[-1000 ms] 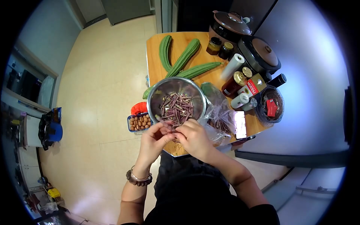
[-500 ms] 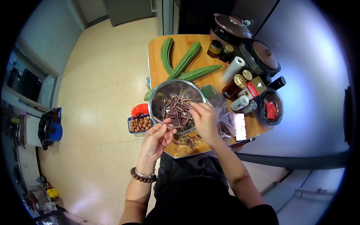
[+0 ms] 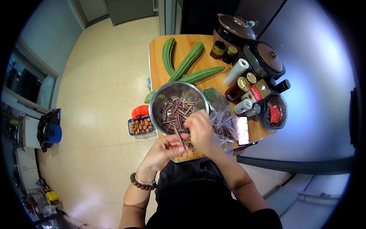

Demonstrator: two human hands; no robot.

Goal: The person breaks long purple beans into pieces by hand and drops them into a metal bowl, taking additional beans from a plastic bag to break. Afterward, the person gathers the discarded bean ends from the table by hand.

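Observation:
My left hand (image 3: 159, 153) is below the near rim of a steel bowl (image 3: 152, 100), its thumb and fingers pinching a slim purple string bean (image 3: 178, 134) that points up toward the bowl. Just to the right, my right hand (image 3: 203, 131) hangs over the bowl's near right rim. Its fingers are curled together and slightly blurred, so anything between them is hidden. Short purple bean pieces (image 3: 177, 110) fill the bottom of the bowl. More long beans (image 3: 223, 130) lie in a clear plastic bag on the right. Scraps (image 3: 189, 145) are partly visible on the table under my hands.
Several ridged green gourds (image 3: 187, 61) lie behind the bowl on the wooden table (image 3: 158, 49). Jars (image 3: 218, 49), bottles, a plastic-wrap roll (image 3: 237, 71), a lit phone (image 3: 243, 130) and cookers (image 3: 263, 57) stand right. A blue basket of brown eggs (image 3: 141, 126) sits left.
My left hand has drawn the bean down and right, away from over the bowl. My right hand has moved slightly left and down, closer to the left one.

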